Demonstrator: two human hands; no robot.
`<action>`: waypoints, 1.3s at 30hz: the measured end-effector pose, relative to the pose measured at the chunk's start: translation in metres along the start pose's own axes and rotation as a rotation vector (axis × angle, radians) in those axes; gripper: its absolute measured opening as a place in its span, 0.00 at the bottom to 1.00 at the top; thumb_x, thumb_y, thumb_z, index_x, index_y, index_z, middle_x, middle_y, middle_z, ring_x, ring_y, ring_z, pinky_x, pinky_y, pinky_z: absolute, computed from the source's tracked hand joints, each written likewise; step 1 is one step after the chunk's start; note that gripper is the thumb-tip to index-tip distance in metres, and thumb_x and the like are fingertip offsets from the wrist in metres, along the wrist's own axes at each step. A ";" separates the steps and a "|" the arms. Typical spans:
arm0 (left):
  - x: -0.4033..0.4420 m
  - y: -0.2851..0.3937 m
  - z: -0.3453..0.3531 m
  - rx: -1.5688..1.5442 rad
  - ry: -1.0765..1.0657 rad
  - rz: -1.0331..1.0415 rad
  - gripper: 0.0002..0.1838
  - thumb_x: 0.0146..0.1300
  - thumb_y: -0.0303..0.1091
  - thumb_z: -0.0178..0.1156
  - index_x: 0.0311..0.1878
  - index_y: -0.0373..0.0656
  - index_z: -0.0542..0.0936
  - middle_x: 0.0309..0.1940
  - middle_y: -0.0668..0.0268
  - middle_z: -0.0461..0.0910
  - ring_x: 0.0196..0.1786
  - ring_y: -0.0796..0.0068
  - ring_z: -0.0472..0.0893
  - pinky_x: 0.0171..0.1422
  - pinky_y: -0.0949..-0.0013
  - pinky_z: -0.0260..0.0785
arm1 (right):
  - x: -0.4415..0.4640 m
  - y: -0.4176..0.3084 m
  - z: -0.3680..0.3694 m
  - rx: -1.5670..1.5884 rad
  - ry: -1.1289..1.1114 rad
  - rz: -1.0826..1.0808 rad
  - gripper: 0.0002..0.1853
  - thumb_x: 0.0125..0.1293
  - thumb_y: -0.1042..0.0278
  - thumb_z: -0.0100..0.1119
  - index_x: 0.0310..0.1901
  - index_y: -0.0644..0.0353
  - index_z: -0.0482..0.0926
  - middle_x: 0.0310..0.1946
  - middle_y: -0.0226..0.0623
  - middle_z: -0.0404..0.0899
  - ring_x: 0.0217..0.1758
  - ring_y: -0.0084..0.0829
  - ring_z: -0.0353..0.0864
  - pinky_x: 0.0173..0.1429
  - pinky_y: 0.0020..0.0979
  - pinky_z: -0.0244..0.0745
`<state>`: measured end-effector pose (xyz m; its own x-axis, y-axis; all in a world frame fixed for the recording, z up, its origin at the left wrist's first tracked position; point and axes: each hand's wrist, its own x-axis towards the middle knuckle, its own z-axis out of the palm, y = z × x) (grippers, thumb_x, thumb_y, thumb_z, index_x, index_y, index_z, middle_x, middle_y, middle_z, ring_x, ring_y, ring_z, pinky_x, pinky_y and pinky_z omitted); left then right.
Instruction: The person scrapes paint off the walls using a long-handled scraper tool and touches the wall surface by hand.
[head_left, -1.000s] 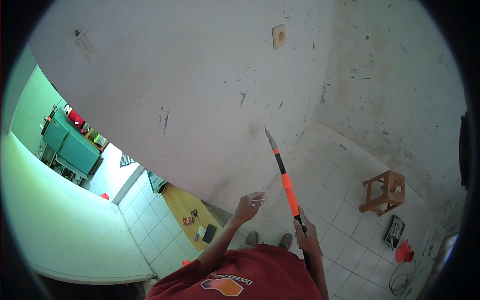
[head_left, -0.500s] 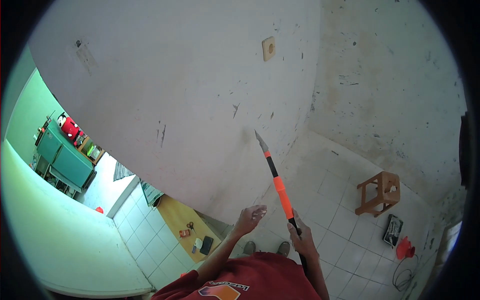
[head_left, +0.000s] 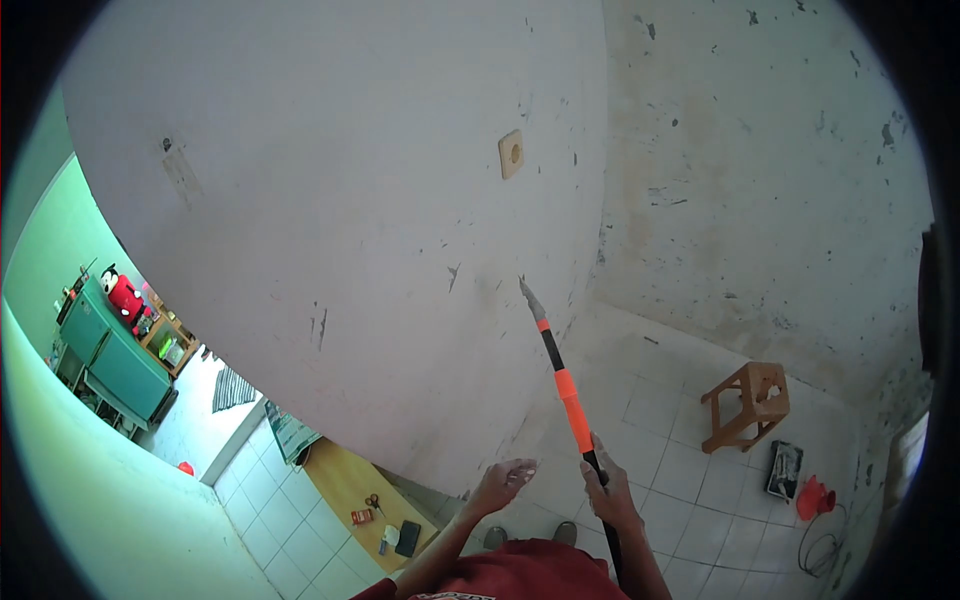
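Note:
My right hand point(head_left: 608, 492) is wrapped round the black lower grip of a long orange and black pole scraper point(head_left: 572, 405). Its grey blade points up at the pale wall point(head_left: 400, 180), near dark chipped marks; whether it touches the wall I cannot tell. Beside the pole, to the left, my left hand point(head_left: 502, 484) is raised with its fingers partly curled and apart, holding nothing. White dust covers its fingertips. A beige wall socket point(head_left: 511, 154) sits above the blade.
A brown stool point(head_left: 745, 405) stands on the tiled floor at right, near a black paint tray point(head_left: 784, 470), a red object point(head_left: 815, 497) and a cable. At lower left, a wooden board point(head_left: 345, 480) holds scissors, a red box and a dark phone-like object. Farther left is a green fridge point(head_left: 115, 350).
The view has tilted upward, so the socket, stool and hands sit lower in it. The blade has shifted along the wall. My right hand keeps its hold on the pole.

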<state>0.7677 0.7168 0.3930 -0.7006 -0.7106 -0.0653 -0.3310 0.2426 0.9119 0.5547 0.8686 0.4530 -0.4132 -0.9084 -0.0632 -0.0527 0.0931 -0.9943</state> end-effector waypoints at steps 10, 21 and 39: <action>-0.008 0.019 -0.001 -0.019 -0.084 -0.079 0.18 0.75 0.30 0.60 0.64 0.32 0.81 0.56 0.58 0.88 0.56 0.73 0.87 0.63 0.67 0.78 | 0.022 -0.035 -0.018 0.010 0.002 -0.011 0.35 0.81 0.62 0.55 0.82 0.63 0.56 0.22 0.24 0.69 0.24 0.17 0.69 0.30 0.26 0.69; 0.006 0.091 0.019 -0.510 -0.245 0.149 0.27 0.83 0.39 0.49 0.78 0.37 0.64 0.64 0.54 0.77 0.65 0.65 0.80 0.71 0.62 0.71 | 0.081 -0.144 -0.014 -0.005 0.046 -0.351 0.34 0.82 0.62 0.53 0.82 0.64 0.56 0.19 0.25 0.68 0.22 0.17 0.68 0.30 0.26 0.68; 0.004 0.136 0.047 -0.909 0.169 -0.013 0.24 0.82 0.56 0.47 0.51 0.40 0.71 0.21 0.64 0.73 0.12 0.75 0.70 0.17 0.71 0.68 | 0.157 -0.197 0.057 0.211 -0.041 -0.409 0.33 0.85 0.58 0.43 0.84 0.58 0.50 0.27 0.33 0.77 0.16 0.21 0.73 0.25 0.28 0.74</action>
<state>0.6898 0.7779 0.4975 -0.5750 -0.8140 -0.0829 0.3353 -0.3268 0.8836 0.5523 0.6842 0.6336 -0.3602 -0.8693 0.3385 -0.0157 -0.3572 -0.9339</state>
